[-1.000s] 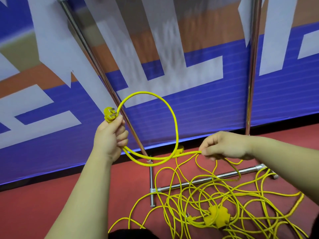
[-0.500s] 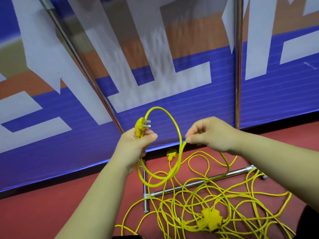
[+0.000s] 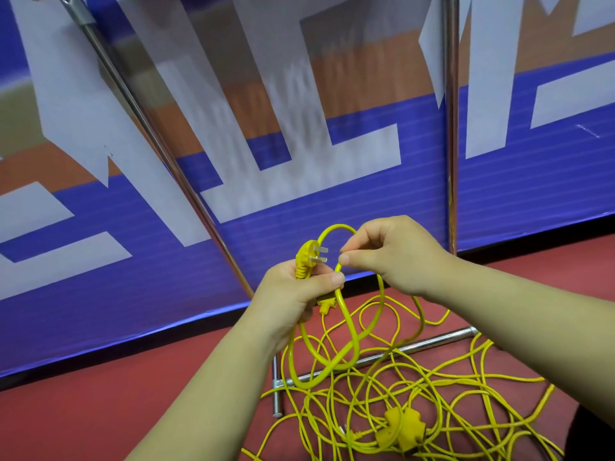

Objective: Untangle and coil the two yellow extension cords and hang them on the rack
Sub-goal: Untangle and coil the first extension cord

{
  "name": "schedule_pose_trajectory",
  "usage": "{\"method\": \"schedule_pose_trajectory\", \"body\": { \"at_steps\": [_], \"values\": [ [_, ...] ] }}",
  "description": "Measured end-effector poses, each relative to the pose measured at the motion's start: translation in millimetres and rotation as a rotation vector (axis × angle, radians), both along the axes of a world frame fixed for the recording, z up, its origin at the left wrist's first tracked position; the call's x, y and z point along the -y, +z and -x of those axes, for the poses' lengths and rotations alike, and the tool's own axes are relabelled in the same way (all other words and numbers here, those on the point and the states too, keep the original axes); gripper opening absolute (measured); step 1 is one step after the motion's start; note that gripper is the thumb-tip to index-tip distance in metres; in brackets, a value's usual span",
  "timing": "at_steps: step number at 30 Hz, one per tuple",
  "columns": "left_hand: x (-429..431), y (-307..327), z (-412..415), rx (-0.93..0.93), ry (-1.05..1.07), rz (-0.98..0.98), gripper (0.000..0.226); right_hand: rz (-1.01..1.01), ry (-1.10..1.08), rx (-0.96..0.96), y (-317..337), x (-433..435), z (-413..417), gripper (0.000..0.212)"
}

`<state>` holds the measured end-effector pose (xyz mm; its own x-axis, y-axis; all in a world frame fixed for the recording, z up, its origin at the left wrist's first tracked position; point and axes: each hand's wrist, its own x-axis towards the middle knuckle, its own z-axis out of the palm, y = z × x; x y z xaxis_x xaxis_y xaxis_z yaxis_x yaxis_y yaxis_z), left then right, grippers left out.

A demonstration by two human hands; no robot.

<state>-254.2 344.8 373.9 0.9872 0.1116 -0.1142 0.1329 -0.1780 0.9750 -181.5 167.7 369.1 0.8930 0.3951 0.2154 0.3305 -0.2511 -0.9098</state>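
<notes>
My left hand [image 3: 293, 294] grips the neck of a yellow plug [image 3: 307, 256], prongs pointing right, together with a small coil of yellow cord [image 3: 349, 341] that hangs below it. My right hand [image 3: 389, 257] pinches the cord where the loop's top comes over, right beside my left thumb. The cord runs down from my right hand into a tangled heap of yellow cord [image 3: 416, 394] on the red floor. A yellow socket block [image 3: 401, 427] with another plug in it lies in that heap. A second yellow plug [image 3: 326, 304] shows just below my left hand.
The chrome rack stands ahead: a slanted pole [image 3: 159, 144] at left, an upright pole [image 3: 451, 128] at right, and base bars [image 3: 429, 342] on the floor under the cords. A blue, white and orange banner [image 3: 100, 261] backs the rack. The red floor [image 3: 83, 410] lies at lower left.
My right hand has moved left and up to meet my left hand, bringing the cord over as a loop. The loop has shrunk and hangs lower. My left hand moved right.
</notes>
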Motion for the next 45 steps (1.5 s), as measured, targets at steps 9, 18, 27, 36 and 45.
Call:
{"method": "schedule_pose_trajectory", "body": {
  "at_steps": [9, 18, 27, 36, 45],
  "values": [
    [-29, 22, -3, 0.126, 0.182, 0.067, 0.023, -0.126, 0.242, -0.143, 8, 29, -8, 0.019],
    [-101, 34, 0, 0.311, 0.442, 0.203, 0.017, -0.066, 0.218, -0.42, -32, 50, -25, 0.003],
    [-108, 10, -4, 0.229, 0.426, 0.05, 0.026, -0.124, -0.01, -0.452, -32, 44, -23, 0.011],
    [-118, 1, -8, 0.266, 0.564, 0.258, 0.025, -0.24, -0.361, -0.826, -45, 53, -40, 0.007],
    [-82, 4, -7, 0.205, 0.24, 0.265, 0.024, -0.269, -0.474, -0.869, -60, 40, -44, 0.012]
  ]
}}
